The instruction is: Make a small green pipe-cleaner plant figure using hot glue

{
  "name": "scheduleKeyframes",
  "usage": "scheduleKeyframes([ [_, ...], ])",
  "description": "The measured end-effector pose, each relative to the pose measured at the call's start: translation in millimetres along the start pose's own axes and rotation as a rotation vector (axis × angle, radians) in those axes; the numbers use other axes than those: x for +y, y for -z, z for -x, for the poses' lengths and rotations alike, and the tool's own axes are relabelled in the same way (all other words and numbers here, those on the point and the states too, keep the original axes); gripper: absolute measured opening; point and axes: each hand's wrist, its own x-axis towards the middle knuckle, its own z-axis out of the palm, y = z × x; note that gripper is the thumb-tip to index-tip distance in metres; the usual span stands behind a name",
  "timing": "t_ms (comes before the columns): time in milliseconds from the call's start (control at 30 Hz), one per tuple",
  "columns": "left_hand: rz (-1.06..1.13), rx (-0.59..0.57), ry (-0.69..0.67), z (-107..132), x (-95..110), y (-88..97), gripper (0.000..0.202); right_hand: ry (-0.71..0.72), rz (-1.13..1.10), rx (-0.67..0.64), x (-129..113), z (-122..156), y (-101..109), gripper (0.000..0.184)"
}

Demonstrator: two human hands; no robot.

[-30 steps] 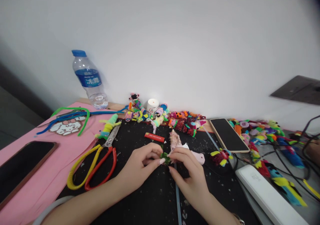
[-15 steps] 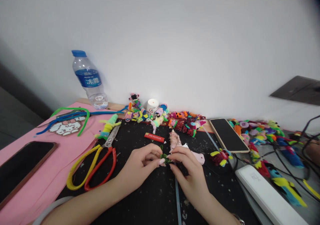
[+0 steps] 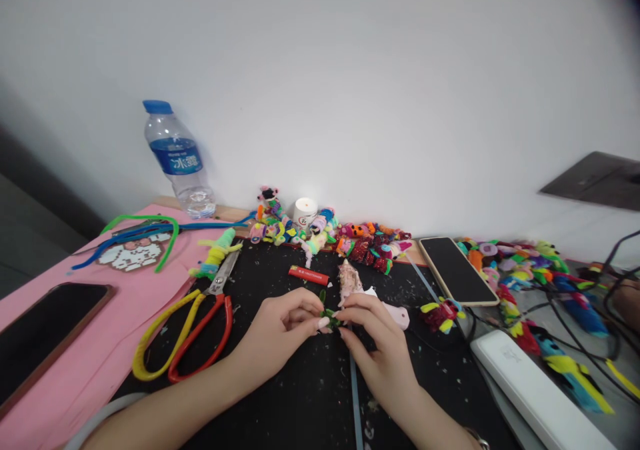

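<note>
Between my hands is a small dark green pipe cleaner piece, partly covered by fingertips. My left hand pinches it from the left with thumb and fingers. From the right, my right hand has its fingertips closed on the same green piece. Just beyond them lie a red lighter and a pale pink, crusted glue gun, its far part behind my right hand. Scissors with one yellow and one red handle lie left of my left hand, touching a yellow and green pipe cleaner figure.
A water bottle leans against the wall. Pink paper carries a dark phone and blue and green pipe cleaners. Several fuzzy figures, a white cup, another phone, cables and a white box line the back and right.
A green tip now stands up a little more clearly above my fingers. Both hands hold nearly the same place; the rest has not moved.
</note>
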Motion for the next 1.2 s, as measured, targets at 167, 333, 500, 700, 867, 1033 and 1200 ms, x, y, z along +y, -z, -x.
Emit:
scheduleKeyframes([
  [167,0.026,0.006,0.015,-0.6,-1.6,-0.4,0.009,-0.011,-0.006,-0.008,0.8,-0.2,-0.2,0.020],
  [333,0.036,0.002,0.001,-0.8,-1.4,0.2,0.009,-0.033,-0.018,-0.020,-0.5,0.2,0.5,0.021],
  [500,0.016,0.058,-0.015,0.4,1.5,0.8,0.008,-0.111,-0.065,0.004,-1.8,1.9,1.0,0.026],
  [700,-0.003,0.086,-0.069,3.3,0.9,-1.1,0.007,-0.159,-0.205,0.042,2.4,6.7,-3.4,0.024],
  [867,-0.053,0.082,-0.124,4.9,-1.4,-2.8,0.006,-0.124,-0.151,0.039,1.8,8.8,-3.7,0.025],
  [1033,-0.023,0.067,-0.110,5.4,-2.3,-3.9,0.006,-0.088,-0.114,0.046,0.8,6.7,-2.2,0.024],
  [1200,0.064,0.051,-0.051,5.0,-1.3,-4.6,0.007,-0.107,-0.123,0.059,0.5,6.1,-2.8,0.024],
])
